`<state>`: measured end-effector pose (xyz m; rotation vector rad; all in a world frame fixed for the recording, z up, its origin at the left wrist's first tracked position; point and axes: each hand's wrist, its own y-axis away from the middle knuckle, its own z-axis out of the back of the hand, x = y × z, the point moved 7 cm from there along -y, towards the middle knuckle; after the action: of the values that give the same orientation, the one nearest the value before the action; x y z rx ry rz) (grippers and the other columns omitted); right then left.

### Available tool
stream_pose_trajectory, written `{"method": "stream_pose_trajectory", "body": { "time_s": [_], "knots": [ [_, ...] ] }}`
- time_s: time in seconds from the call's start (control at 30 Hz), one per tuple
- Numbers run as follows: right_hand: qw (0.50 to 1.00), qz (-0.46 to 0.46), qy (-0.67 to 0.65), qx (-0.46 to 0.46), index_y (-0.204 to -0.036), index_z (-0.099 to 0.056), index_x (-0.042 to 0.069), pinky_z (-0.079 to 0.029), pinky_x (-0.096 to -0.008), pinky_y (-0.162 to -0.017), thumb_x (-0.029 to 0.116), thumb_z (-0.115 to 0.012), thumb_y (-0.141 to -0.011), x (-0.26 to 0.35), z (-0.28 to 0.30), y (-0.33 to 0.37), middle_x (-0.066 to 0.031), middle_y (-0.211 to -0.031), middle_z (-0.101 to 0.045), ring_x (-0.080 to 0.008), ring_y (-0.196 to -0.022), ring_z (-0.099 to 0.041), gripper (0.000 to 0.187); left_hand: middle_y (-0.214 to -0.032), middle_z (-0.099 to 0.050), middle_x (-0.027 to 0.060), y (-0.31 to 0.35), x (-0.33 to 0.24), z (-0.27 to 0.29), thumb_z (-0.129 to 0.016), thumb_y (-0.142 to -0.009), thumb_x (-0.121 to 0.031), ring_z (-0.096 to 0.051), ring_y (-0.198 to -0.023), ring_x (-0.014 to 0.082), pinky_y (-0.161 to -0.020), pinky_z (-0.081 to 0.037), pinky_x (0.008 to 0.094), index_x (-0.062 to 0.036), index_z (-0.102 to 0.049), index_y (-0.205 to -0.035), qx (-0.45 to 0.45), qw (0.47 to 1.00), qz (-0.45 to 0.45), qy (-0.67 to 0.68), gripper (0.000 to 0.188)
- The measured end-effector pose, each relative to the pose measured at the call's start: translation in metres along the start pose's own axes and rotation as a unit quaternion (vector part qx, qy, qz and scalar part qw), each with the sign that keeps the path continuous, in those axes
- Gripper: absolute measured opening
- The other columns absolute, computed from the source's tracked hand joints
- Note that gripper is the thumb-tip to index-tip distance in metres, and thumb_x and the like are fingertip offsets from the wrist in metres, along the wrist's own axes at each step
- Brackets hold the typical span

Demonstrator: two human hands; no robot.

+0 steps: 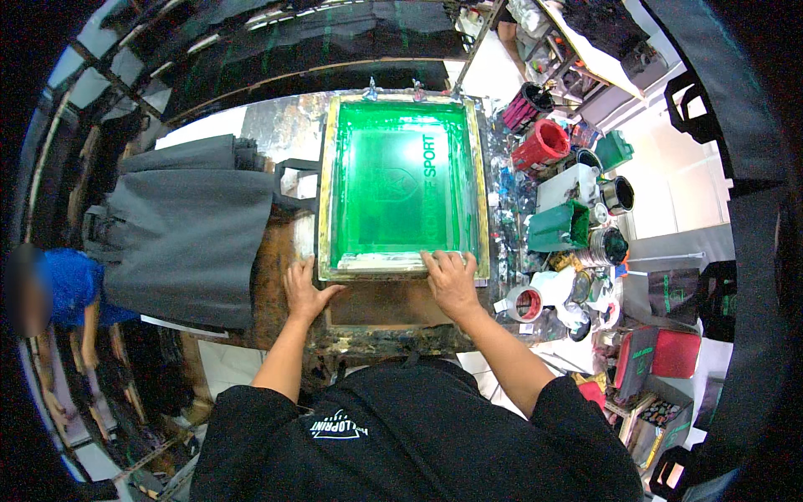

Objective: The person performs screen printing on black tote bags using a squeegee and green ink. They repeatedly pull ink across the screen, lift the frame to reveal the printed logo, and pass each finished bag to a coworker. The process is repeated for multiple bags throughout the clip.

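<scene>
A wooden-framed printing screen (328,180) with green mesh lies flat on the work table (381,335) before me. A pale squeegee (393,261) lies along the screen's near edge. My right hand (450,280) rests on that near edge, fingers curled over the squeegee's right end. At the frame's near left corner my left hand (303,291) lies flat with fingers spread, palm on the dark board, holding nothing. A black item sits partly under the screen's left side.
A stack of grey bags (188,226) lies left of the screen. Ink tubs, a red bucket (542,144), green containers (556,226) and a tape roll (524,304) crowd the right. A person in blue (67,289) stands at far left.
</scene>
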<state>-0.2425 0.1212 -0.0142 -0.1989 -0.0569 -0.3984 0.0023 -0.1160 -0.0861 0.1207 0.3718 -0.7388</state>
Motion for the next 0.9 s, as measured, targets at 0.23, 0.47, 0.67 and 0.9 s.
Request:
{"method": "stream_pose_trajectory", "body": {
  "time_s": [0.23, 0.47, 0.67, 0.9],
  "knots": [
    [0.998, -0.003, -0.053, -0.018, -0.134, -0.063, 0.02, -0.033, -0.0603, -0.108, 0.017, -0.071, -0.086, 0.001, 0.012, -0.001, -0.0048, -0.12, -0.062, -0.0255, -0.116, -0.058, 0.049, -0.115, -0.061, 0.0127, 0.004, 0.004, -0.006, -0.097, -0.063, -0.037, -0.056, -0.111, 0.0351, -0.094, -0.042, 0.0495, -0.0128, -0.067, -0.139, -0.066, 0.996, -0.061, -0.009, 0.084],
    [0.998, -0.001, -0.055, -0.009, -0.136, -0.06, 0.018, -0.027, -0.0615, -0.113, 0.014, -0.073, -0.086, -0.001, 0.071, -0.026, -0.0053, -0.122, -0.06, -0.0263, -0.121, -0.055, 0.051, -0.099, -0.075, 0.01, 0.004, -0.009, 0.025, -0.094, -0.071, -0.018, -0.066, -0.085, 0.0274, -0.081, -0.051, 0.0409, -0.0057, -0.063, -0.143, -0.083, 0.976, -0.036, 0.196, 0.079],
    [0.998, -0.006, -0.035, -0.057, -0.136, -0.06, 0.011, -0.026, -0.0586, -0.114, 0.018, -0.069, -0.089, -0.001, 0.146, -0.067, -0.01, -0.122, -0.06, -0.0299, -0.121, -0.055, 0.049, -0.092, -0.067, -0.0032, -0.024, -0.047, 0.096, -0.092, -0.078, -0.009, -0.047, -0.071, 0.0037, -0.061, -0.041, 0.0214, 0.0002, -0.062, -0.143, -0.119, 0.914, 0.017, 0.387, 0.071],
    [0.964, 0.022, 0.068, -0.255, -0.118, -0.069, 0.008, -0.033, -0.0509, -0.1, 0.049, -0.068, -0.091, -0.017, 0.253, -0.165, -0.0118, -0.102, -0.066, -0.0308, -0.105, -0.06, 0.049, -0.089, -0.052, -0.0056, -0.101, -0.122, 0.206, -0.088, -0.087, -0.017, -0.04, -0.074, 0.0047, -0.066, -0.038, 0.0202, -0.0002, -0.059, -0.145, -0.252, 0.826, 0.001, 0.504, 0.066]
  ]
}}
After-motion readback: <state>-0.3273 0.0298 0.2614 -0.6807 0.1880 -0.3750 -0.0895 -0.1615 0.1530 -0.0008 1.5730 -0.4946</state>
